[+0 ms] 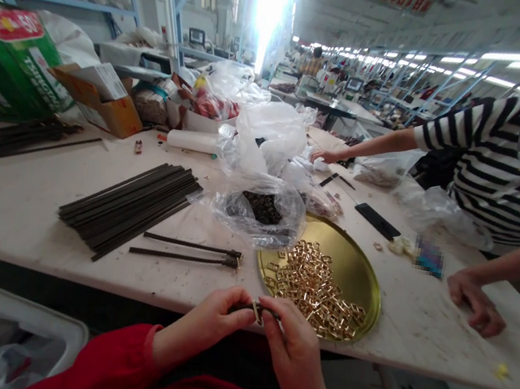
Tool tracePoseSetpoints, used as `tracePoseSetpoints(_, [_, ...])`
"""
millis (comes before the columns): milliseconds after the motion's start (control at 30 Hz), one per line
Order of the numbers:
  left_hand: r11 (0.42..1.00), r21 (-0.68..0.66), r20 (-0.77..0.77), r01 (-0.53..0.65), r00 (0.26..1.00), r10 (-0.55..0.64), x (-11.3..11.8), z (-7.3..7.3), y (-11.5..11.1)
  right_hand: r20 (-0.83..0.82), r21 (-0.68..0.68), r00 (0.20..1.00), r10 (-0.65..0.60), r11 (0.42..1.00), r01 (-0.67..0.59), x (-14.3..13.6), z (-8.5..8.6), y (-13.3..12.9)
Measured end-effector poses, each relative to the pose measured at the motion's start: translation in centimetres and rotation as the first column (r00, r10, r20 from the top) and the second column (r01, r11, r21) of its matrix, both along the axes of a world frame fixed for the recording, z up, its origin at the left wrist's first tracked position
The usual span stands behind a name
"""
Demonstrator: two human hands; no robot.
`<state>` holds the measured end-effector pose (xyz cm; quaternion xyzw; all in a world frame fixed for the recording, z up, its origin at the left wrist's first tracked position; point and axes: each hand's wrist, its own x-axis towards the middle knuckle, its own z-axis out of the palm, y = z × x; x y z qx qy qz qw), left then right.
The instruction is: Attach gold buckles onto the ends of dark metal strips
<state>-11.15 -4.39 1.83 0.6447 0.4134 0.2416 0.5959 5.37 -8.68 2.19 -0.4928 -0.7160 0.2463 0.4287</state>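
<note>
Both my hands meet at the table's front edge around a dark strap (244,308) with a gold buckle (257,312) on it. My left hand (216,321) pinches the strap on one side of the buckle. On the other side, my right hand (290,344) grips the strap close to the metal. A brass-coloured round tray (354,255) lies just beyond my right hand, with a heap of gold buckles (311,291) in it. Two finished-looking straps with buckles (188,258) rest beyond my left hand. A bundle of dark strips (131,209) lies farther left.
An open plastic bag (222,205) of small dark pieces (262,207) sits behind the tray. Across the right side, a co-worker in a striped shirt (493,155) leans one hand (474,306) on the table. A green carton (5,69) and a cardboard box (113,112) stand at the left.
</note>
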Motion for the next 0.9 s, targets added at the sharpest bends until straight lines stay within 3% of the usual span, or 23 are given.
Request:
tracePoseSetpoints(233, [0.996,0.083,-0.058,-0.025,0.998,0.03,0.2,-1.5,0.9,-0.274,-0.131,0.949,0.157,0.971,-0.198,0.6,-0.4,1.6])
tracePoseSetpoints(333, [0.992,0.128,-0.089,-0.018,0.996,0.029,0.1,-1.7,0.9,-0.315,-0.24,0.93,0.191,0.932,-0.273,1.1,-0.8,2.4])
tracePoseSetpoints(467, [0.99,0.139,-0.159,-0.018,0.986,0.04,-0.2,-1.3,0.7,-0.417,-0.285,0.873,0.253,0.876,-0.39,1.3,-1.8,2.7])
tracePoseSetpoints(567, [0.995,0.098,-0.195,0.017,0.981,0.003,-0.2,-1.1,0.5,-0.648,-0.321,0.739,0.184,0.814,-0.484,0.8,-2.8,2.7])
tracePoseSetpoints(667, [0.998,0.052,-0.178,0.023,0.984,-0.014,-0.1,-1.1,0.4,-0.774,-0.385,0.629,0.07,0.738,-0.555,-0.1,-3.6,2.3])
tracePoseSetpoints(800, [0.999,0.03,-0.176,0.031,0.984,-0.025,0.1,-1.2,0.2,-0.822,-0.43,0.567,-0.056,0.714,-0.553,-0.9,-3.9,1.7])
tracePoseSetpoints(900, [0.999,0.017,-0.198,0.032,0.98,-0.028,0.1,-1.0,0.0,-0.809,-0.455,0.582,-0.084,0.718,-0.528,-0.9,-3.9,1.5])
